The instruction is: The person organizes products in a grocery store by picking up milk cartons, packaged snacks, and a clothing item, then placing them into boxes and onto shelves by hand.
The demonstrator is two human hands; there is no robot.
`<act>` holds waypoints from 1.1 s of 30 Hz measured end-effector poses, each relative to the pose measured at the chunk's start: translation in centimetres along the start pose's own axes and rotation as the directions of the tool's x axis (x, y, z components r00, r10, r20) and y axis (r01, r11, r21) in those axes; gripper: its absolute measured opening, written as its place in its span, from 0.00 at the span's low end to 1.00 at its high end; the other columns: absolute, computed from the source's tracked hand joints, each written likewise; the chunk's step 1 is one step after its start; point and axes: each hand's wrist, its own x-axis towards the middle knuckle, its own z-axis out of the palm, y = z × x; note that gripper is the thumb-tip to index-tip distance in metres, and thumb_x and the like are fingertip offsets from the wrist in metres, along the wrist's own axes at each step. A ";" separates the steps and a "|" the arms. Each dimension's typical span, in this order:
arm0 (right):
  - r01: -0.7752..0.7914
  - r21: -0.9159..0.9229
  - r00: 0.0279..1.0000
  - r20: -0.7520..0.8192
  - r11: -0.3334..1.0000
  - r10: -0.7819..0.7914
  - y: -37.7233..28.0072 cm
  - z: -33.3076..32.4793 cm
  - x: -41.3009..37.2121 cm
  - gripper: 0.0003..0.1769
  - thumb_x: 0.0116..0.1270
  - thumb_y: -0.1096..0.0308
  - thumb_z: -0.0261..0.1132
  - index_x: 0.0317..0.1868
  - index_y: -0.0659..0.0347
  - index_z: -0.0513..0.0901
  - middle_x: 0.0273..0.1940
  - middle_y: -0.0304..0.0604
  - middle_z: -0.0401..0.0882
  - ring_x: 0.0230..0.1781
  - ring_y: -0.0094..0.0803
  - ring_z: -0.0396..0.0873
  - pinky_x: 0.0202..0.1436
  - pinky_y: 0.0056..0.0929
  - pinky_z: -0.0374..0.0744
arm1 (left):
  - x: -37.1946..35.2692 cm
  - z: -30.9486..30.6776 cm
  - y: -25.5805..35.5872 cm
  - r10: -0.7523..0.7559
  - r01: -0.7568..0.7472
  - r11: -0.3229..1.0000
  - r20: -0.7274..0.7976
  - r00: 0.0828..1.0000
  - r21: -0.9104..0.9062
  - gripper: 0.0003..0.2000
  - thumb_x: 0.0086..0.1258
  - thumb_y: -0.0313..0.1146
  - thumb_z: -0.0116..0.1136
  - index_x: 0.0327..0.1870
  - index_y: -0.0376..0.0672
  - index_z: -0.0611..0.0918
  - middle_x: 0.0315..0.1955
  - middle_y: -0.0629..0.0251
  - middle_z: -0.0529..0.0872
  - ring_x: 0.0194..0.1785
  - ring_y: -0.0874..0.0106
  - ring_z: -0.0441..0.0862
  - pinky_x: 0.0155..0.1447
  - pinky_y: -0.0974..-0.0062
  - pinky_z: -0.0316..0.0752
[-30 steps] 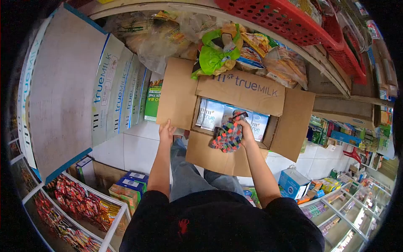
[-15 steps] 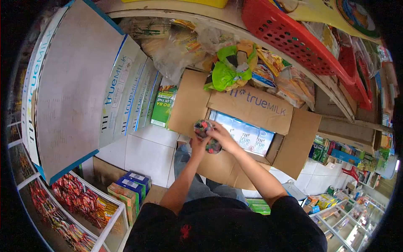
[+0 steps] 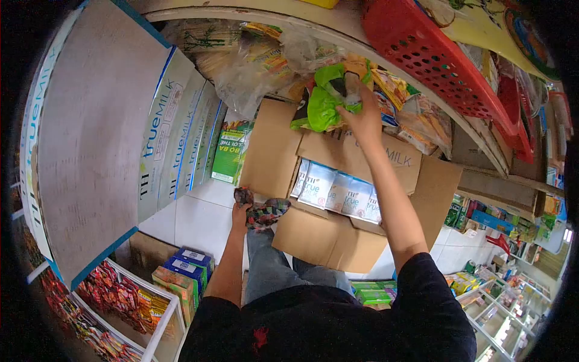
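Note:
My left hand point(image 3: 240, 216) is closed around one end of a dark checked cloth point(image 3: 268, 212) with red and green patches. The rest of the cloth hangs to the right, beside the open carton's lower flap. My right hand point(image 3: 363, 120) reaches over the carton's far flap to a crumpled bright green plastic bag point(image 3: 325, 108). Its thumb lies at the bag's right side, apart from the fingers, whose tips are partly hidden. Below that arm stands the open cardboard carton point(image 3: 274, 145), with white-and-blue milk packs point(image 3: 347, 193) inside.
Several TH true MILK cartons point(image 3: 163, 130) stand at the left, near a green box point(image 3: 229, 154). Behind the carton, a shelf edge point(image 3: 241, 15) runs above bagged goods. A red perforated basket point(image 3: 434, 60) juts out at upper right. A rack of packets point(image 3: 120, 295) stands lower left.
My right hand has left the cloth and moved up and away to the green bag. My left hand has shifted left with the cloth, which now hangs loosely instead of being bunched up.

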 end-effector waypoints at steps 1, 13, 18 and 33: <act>-0.001 0.000 1.000 0.001 1.000 0.001 0.6 -0.1 0.2 0.37 0.41 0.62 0.72 0.56 0.57 0.69 0.52 0.56 0.67 0.53 0.49 0.67 0.52 0.37 0.71 | -0.6 0.4 0.5 -0.015 0.017 0.995 0.016 1.000 -0.101 0.14 0.55 0.25 0.53 0.44 0.42 0.72 0.33 0.63 0.78 0.33 0.67 0.78 0.36 0.69 0.77; -0.078 0.746 0.779 -0.369 0.662 0.507 3.1 -8.7 3.8 0.30 0.62 0.69 0.58 0.62 0.62 0.55 0.60 0.51 0.56 0.57 0.42 0.65 0.49 0.40 0.79 | 1.4 0.3 -0.8 -0.240 0.422 0.743 0.382 0.893 -0.520 0.09 0.59 0.36 0.54 0.39 0.45 0.76 0.32 0.64 0.81 0.37 0.64 0.79 0.44 0.61 0.74; -0.034 0.494 0.855 -0.436 0.869 0.282 15.0 -7.3 5.4 0.27 0.66 0.61 0.52 0.62 0.62 0.57 0.62 0.52 0.53 0.59 0.43 0.63 0.59 0.41 0.69 | -0.6 -0.1 1.1 -0.184 0.398 0.736 0.403 0.896 -0.548 0.10 0.58 0.32 0.54 0.40 0.44 0.77 0.34 0.66 0.81 0.39 0.65 0.79 0.45 0.62 0.75; 0.152 -0.453 0.908 0.415 0.878 0.057 8.3 9.0 -14.5 0.28 0.54 0.65 0.59 0.57 0.59 0.68 0.62 0.52 0.58 0.62 0.51 0.56 0.62 0.50 0.56 | -8.3 5.2 11.0 -0.032 -0.363 0.740 0.568 0.822 0.566 0.31 0.46 0.26 0.66 0.56 0.38 0.69 0.39 0.62 0.79 0.42 0.71 0.77 0.48 0.75 0.73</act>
